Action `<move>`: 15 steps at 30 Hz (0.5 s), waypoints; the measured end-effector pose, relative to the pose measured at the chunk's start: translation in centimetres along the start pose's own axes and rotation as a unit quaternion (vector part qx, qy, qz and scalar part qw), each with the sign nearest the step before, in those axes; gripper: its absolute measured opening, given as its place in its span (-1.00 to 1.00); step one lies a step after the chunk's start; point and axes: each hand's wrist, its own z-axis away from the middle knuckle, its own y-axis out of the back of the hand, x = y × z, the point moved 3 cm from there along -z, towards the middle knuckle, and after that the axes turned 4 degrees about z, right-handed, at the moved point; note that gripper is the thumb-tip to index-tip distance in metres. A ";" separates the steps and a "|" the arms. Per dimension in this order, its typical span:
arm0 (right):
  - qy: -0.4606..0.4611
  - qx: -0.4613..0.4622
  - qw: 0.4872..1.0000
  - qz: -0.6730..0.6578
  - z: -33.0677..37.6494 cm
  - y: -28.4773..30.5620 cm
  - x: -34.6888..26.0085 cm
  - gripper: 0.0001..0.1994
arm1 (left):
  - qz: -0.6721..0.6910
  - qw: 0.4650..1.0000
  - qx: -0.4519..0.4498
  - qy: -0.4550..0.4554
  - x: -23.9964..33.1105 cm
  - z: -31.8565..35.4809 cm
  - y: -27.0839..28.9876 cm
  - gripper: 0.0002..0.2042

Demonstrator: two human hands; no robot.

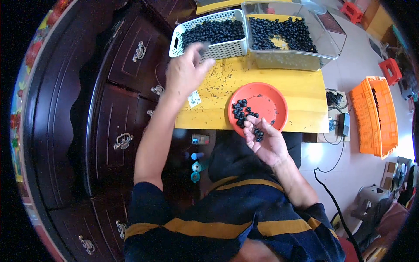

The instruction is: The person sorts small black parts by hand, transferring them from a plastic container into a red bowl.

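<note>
Dark beads everywhere: head view, looking down on a yellow table (301,94). Left hand (185,72) is stretched to the far side, at the near wall of the white slotted basket (209,32) full of black beads; fingers loosely spread and blurred, so I cannot tell whether they hold anything. Right hand (266,139) sits palm up at the near table edge, fingers curled open, cradling a few black beads (258,134) just beside the orange dish (258,107), which carries a small heap on its left part.

Judgement: sorting or transferring beads seems to be in hand, one hand at the basket, the other at the dish. A next move would call for a steady palm so nothing rolls off.

Around: clear bin (290,37) of beads right of the basket, dark grit strewn on the tabletop, a small paper tag (194,98), dark wooden cabinet (122,105) at left, orange crate (375,115) on the floor at right. Dish sits close to the table edge; spill risk.
</note>
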 end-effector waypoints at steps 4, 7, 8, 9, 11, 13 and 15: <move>0.012 0.028 1.000 0.005 0.1 -1.6 -0.1 -0.60 | 0.153 0.976 -0.157 0.004 4.2 8.1 -3.2 -0.59; 0.024 0.030 0.999 0.003 -0.4 0.0 0.6 -0.57 | 0.188 0.958 -0.216 -0.014 6.9 13.0 -5.9 -0.65; 0.013 -0.017 1.000 0.008 -0.5 -0.2 0.7 -0.56 | 0.171 0.959 -0.226 -0.009 7.3 14.2 -6.4 -0.65; 0.011 -0.019 1.000 0.011 -0.5 -0.2 1.0 -0.56 | 0.154 0.959 -0.236 -0.005 7.6 15.1 -6.9 -0.65; 0.001 -0.031 1.000 0.004 -0.4 -0.3 1.8 -0.56 | 0.148 0.969 -0.193 -0.035 8.0 16.6 -7.3 -0.64; 0.006 -0.040 0.999 -0.004 -0.1 0.0 2.1 -0.55 | 0.141 0.976 -0.150 -0.067 8.3 17.1 -7.0 -0.64; 0.003 -0.053 0.998 -0.017 0.2 0.0 2.2 -0.55 | 0.117 0.973 -0.201 -0.012 8.5 17.2 -6.7 -0.65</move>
